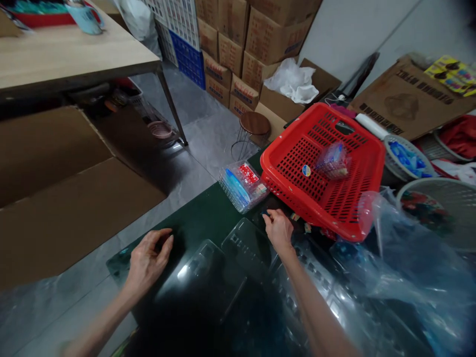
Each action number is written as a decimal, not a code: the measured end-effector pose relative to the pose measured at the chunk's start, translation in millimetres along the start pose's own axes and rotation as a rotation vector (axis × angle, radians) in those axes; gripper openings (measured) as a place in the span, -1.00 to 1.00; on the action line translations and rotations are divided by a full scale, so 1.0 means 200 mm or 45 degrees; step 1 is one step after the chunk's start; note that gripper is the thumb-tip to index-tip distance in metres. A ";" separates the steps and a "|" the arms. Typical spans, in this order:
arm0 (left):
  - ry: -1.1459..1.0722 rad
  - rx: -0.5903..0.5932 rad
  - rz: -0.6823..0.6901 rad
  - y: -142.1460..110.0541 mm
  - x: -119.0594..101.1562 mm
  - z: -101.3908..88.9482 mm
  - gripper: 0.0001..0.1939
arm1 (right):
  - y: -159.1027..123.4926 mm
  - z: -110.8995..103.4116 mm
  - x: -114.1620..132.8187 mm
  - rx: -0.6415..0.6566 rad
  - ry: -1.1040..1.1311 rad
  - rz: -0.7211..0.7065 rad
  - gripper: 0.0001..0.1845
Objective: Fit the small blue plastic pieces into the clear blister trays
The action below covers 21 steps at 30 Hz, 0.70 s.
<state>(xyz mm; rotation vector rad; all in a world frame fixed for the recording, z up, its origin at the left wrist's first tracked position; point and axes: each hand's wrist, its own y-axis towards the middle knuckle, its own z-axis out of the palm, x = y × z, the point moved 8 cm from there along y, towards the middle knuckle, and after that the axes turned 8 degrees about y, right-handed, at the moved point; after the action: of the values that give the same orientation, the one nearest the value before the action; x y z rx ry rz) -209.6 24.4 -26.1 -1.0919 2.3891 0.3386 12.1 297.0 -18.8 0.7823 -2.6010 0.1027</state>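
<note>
My left hand (148, 260) rests on the near left part of the dark green table (203, 220), fingers loosely curled, holding nothing that I can see. My right hand (278, 228) is pinched on a small item that I cannot make out, just in front of the red plastic basket (362, 201). Clear plastic blister trays (247, 245) lie on the table between my hands. A filled clear pack (242, 186) with a blue pen and red card lies left of the basket. Inside the basket sits a small clear bag of items (332, 161).
Loose clear plastic bags (403, 258) cover the right side of the table. Round white baskets (407, 156) and cardboard stand behind. Stacked cartons (241, 47) line the far wall, with a small stool (255, 126) before them. A wooden table (70, 57) stands at upper left.
</note>
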 end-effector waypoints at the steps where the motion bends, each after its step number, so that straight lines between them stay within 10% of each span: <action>1: -0.006 -0.002 0.005 0.00 -0.01 0.01 -0.75 | 0.00 0.00 0.00 -0.003 -0.022 -0.001 -0.78; 21: -0.050 0.015 0.279 0.04 -0.11 0.15 -0.78 | 0.06 0.06 -0.01 -0.049 0.079 -0.168 -0.77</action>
<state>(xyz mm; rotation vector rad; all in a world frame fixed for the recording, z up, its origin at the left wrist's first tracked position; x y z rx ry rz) -193.6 56.1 -38.8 -0.8110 2.4767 0.4160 3.2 305.2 -31.1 0.9198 -2.4779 0.0368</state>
